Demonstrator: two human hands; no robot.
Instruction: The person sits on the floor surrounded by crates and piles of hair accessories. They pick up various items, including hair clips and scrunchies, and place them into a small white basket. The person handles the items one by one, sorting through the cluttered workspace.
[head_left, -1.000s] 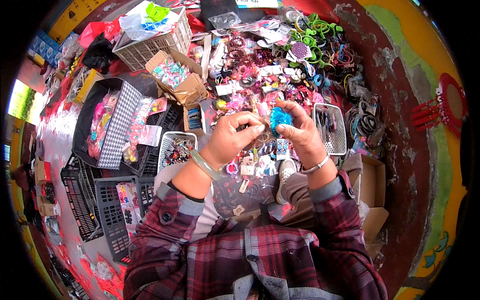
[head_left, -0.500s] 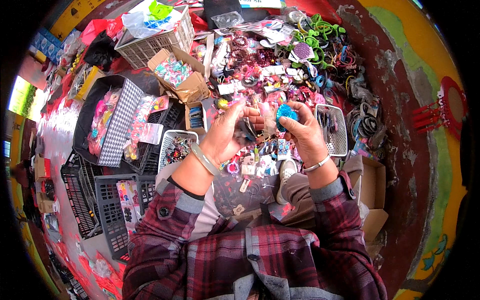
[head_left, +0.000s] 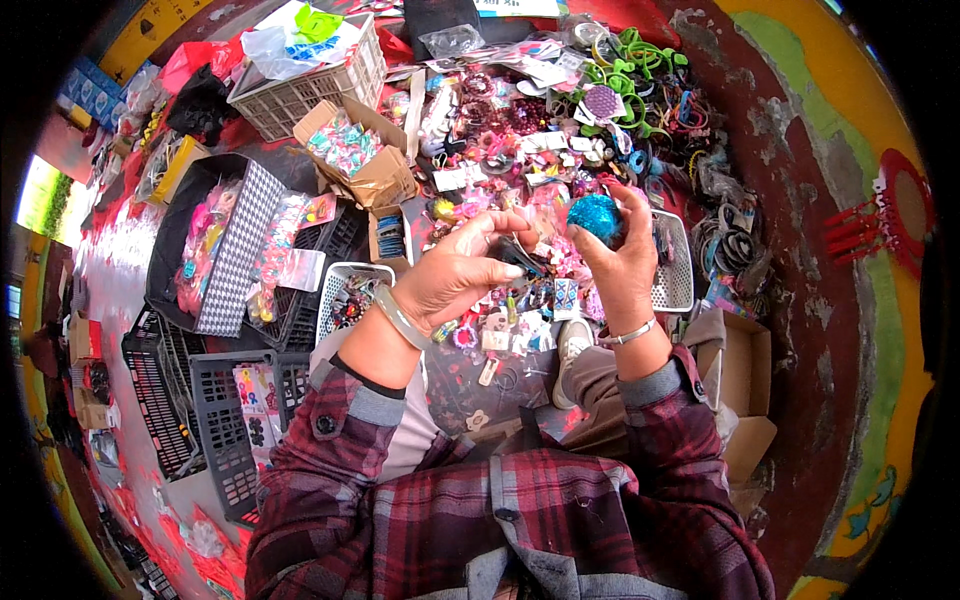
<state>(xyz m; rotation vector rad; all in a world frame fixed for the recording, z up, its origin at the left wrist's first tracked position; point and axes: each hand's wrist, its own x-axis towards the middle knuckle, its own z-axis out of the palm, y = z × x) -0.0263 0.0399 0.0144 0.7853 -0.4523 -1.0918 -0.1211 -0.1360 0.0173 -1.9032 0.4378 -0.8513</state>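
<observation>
My right hand (head_left: 626, 268) pinches a shiny blue, round glittery ornament (head_left: 596, 216) between thumb and fingers, raised above the pile. To its left, my left hand (head_left: 452, 278) has its fingers curled and its thumb stretched toward a dark, thin object (head_left: 528, 258), too blurred to name. The hands are apart, with the ornament not touching the dark object. Below and beyond them spreads a heap of small hair accessories (head_left: 550, 170), pink ones mostly, some on white cards.
Left of my arms stand a small white basket (head_left: 328, 297), an open carton of packets (head_left: 395, 185), a houndstooth-patterned box (head_left: 222, 270) and a dark plastic crate (head_left: 228, 440). At right are another white basket (head_left: 680, 262) and an empty cardboard box (head_left: 745, 365). Green headbands (head_left: 640, 60) lie farther off.
My right hand has lifted slightly and turned, so the blue ornament shows rounder and larger. My left hand has turned, bringing its thumb forward beside the dark object.
</observation>
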